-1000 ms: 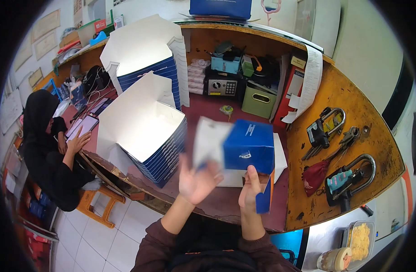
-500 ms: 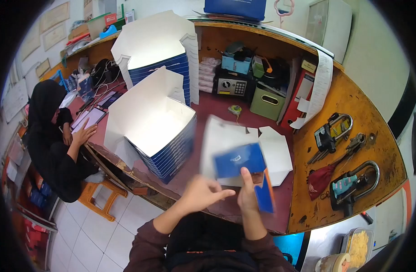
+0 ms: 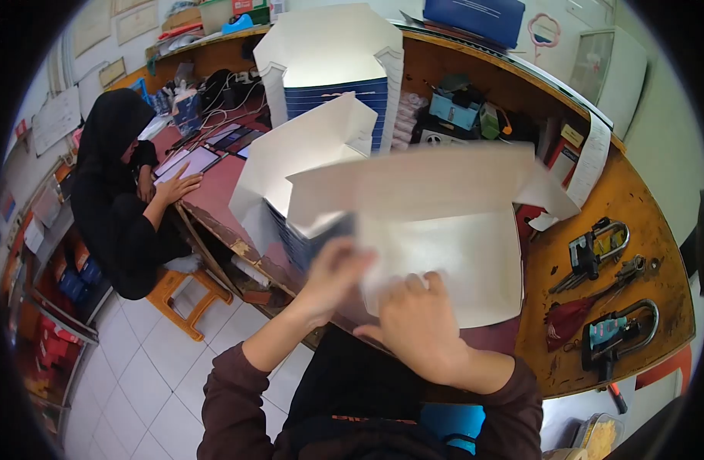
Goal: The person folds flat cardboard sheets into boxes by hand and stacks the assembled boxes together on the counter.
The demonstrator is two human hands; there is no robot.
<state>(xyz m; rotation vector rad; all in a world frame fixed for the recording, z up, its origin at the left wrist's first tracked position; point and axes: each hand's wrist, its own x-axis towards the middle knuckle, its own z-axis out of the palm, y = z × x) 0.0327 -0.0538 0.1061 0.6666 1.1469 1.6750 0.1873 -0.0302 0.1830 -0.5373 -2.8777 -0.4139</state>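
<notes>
A white-lined cardboard box [image 3: 451, 245] stands part folded in front of me, with its lid panel raised at the back. My right hand [image 3: 425, 326] has its fingers bent over the near wall and its thumb pointing left. At the box's near left corner is my left hand [image 3: 336, 280], fingers curled around the edge and blurred by motion. Just left of the box, partly behind it, stands a stack of nested blue boxes [image 3: 290, 238] with white insides. A taller stack of the same kind [image 3: 333, 57] rises farther back.
On the wooden side counter [image 3: 658, 253] at right lie two large padlocks [image 3: 597, 249] [image 3: 620, 333] and a dark red pouch [image 3: 564, 322]. Another person [image 3: 118, 199] sits at left, a hand by a tablet [image 3: 189, 165]. An orange stool [image 3: 187, 299] stands on the tiles.
The blue and orange piece in my right hand is out of sight. The white cardboard now stands as a box, with both hands at its near side. My view has shifted left.
</notes>
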